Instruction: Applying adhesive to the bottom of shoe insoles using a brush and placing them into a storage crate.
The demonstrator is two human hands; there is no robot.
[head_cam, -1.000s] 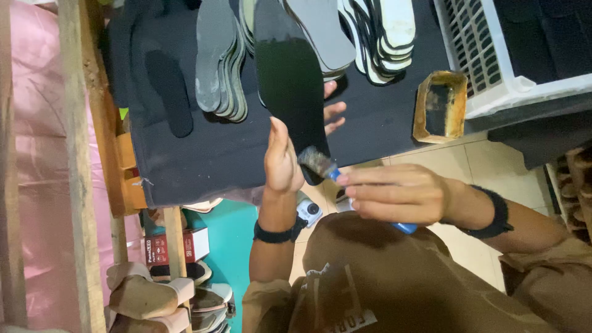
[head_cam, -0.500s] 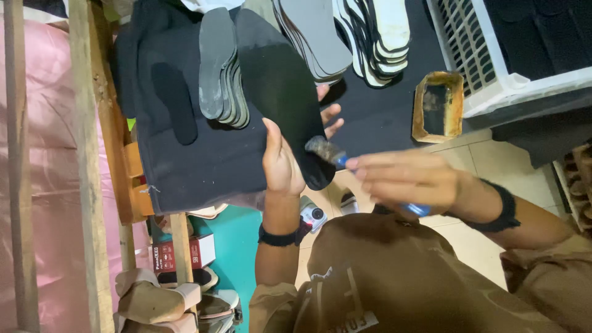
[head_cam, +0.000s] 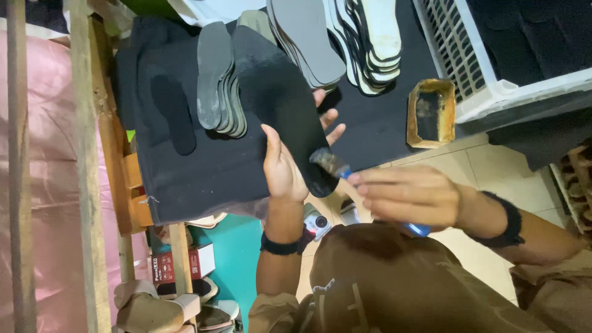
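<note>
Step in hand: coating a black insole with a small brush; judged to be mid-coat, the bristles touching the sole's near end. Next stroke would call for a steady support under the sole and the brush drawn along its length.

Left hand: under and beside the black insole, thumb up along its edge, fingers part open and showing past its far side; it props the sole above the desk edge.

Right hand: closed round the blue handle of the brush, fingers pinched near the bristle head.

Black insole: held tilted over the near edge of the dark-covered desk, its far end overlapping a stack of grey insoles.

Also on the desk: a fan of grey soles, a stack of white-and-black soles, a single dark sole shape, a rusty tin with dark contents, just beside a white slatted crate.

Below the desk: sandals, a small box.
</note>
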